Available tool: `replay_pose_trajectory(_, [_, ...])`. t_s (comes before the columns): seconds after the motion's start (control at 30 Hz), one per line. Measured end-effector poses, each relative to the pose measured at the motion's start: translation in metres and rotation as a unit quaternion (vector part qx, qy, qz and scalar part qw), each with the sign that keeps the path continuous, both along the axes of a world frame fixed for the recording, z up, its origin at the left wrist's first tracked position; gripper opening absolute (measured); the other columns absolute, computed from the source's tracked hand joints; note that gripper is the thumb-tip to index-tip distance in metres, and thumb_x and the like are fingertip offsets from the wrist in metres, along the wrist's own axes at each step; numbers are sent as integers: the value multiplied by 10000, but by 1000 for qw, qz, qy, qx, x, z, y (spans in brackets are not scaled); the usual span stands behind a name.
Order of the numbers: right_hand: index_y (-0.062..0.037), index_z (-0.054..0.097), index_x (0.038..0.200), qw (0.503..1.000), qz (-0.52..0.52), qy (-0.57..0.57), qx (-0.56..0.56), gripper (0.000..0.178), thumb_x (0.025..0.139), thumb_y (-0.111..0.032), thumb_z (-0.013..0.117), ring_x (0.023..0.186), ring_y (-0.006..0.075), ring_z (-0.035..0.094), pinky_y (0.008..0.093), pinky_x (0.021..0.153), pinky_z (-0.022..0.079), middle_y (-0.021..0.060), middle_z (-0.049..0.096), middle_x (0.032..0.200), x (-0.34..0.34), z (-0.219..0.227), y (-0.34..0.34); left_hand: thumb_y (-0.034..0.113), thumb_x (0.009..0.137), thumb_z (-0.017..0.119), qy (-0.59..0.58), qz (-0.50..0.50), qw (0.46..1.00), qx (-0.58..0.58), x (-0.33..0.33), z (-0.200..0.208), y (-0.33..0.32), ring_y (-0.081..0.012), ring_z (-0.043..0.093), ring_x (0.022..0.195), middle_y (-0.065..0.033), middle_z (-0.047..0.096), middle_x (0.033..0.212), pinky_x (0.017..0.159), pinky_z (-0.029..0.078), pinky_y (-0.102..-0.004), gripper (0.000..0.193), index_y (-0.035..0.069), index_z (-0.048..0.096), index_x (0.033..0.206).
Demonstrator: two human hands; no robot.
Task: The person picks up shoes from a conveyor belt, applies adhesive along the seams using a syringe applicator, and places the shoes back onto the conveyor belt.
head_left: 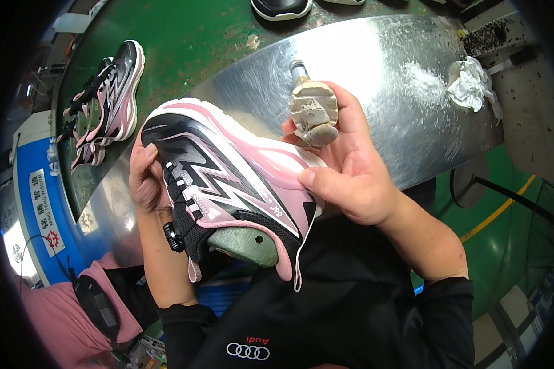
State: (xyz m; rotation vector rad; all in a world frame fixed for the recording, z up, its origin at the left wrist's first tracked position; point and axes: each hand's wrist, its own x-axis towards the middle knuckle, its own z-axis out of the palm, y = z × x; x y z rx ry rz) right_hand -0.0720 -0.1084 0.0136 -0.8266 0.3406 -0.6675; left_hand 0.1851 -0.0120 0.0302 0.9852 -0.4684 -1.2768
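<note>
Between my hands is a black, pink and white sneaker (228,166), side panel up and toe to the upper left. A green shoe last (246,245) with a dark hole fills its opening. A black dial (173,237) sits on the tongue side, by the laces. My left hand (148,181) is closed around the forefoot, thumb on the upper near the toe. My right hand (357,172) grips the heel, thumb on the pink-white sole. The same hand's fingers hold a worn, beige lumpy-headed tool (314,114) with a short metallic stem; its exact kind is unclear.
A shiny metal plate (375,67) covers part of the green table (191,37). Crumpled white paper (471,86) and white crumbs (425,86) lie on the right. Similar sneakers (114,98) stand at the left, another shoe (281,7) at the far edge. A person's pink clothing (68,307) shows lower left.
</note>
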Motion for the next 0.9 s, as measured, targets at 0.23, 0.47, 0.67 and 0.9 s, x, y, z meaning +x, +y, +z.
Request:
replay_pose_trajectory(0.23, [-74,104,1434,999,22,-25,30,905,696,13,620,1145,207,430,351,1019,326,126,435,1204,1,1,-3,179,806,508,-58,24,998,24,3,-2,3,-321,609,1023,-236,560,1156,899,514,-447,530,-65,405,1265])
replay_pose_trajectory(0.47, [-63,126,1429,998,34,-7,51,901,685,20,628,1136,203,436,344,1013,334,119,440,1188,2,4,-6,177,821,506,-28,11,1000,7,0,-4,2,-306,614,1017,-201,570,1161,891,520,-440,494,-25,427,1265])
replay_pose_trajectory(0.67, [-56,145,1424,998,45,-6,39,894,684,27,640,1120,194,444,332,1000,347,115,443,1177,3,4,-5,146,850,504,-21,9,1000,12,-1,2,1,-291,628,985,-179,595,1121,863,533,-443,410,-6,460,1227])
replay_pose_trajectory(0.9, [-51,162,1420,996,52,-20,66,882,690,27,650,1119,184,443,324,996,351,106,444,1177,4,4,-6,111,826,491,-5,4,1000,13,0,2,2,-337,580,1078,-258,543,1180,951,470,-467,489,-105,382,1251])
